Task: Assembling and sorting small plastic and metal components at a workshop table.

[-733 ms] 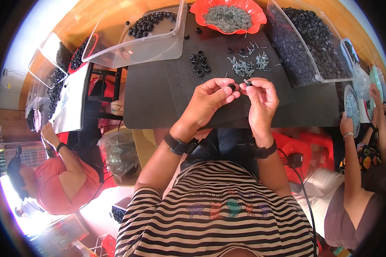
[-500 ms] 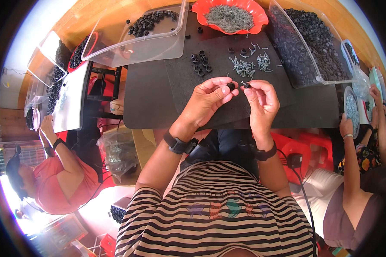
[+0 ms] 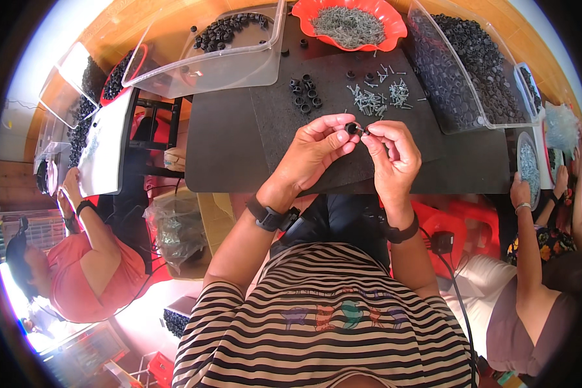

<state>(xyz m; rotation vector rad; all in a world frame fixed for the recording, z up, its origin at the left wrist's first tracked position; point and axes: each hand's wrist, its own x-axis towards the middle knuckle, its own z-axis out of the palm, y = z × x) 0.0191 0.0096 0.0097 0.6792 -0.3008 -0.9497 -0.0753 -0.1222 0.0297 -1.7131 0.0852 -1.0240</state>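
Note:
Over the near part of the dark tabletop [image 3: 226,155], my two hands meet. My left hand [image 3: 313,152] pinches a small round black plastic cap [image 3: 351,128] between thumb and fingers. In my right hand [image 3: 394,155], thumb and fingertips close on a screw with a small black part [image 3: 366,130] on it, held against the cap's right side. Fingers partly hide both pieces. Just beyond my hands lie several open black caps [image 3: 305,102] in a cluster and loose piles of silver screws [image 3: 368,101].
A red scalloped bowl [image 3: 398,32] of screws stands at the back. Clear plastic tubs with black parts flank it, one at left [image 3: 207,83] and one at right [image 3: 456,81]. Co-workers sit at left [image 3: 94,271] and right [image 3: 530,304]; a cable [image 3: 462,297] hangs by my right arm.
My right hand has brought the screw with its black part leftward to the cap. The left hand stays nearly in place, the cap's opening now turned more toward the right hand.

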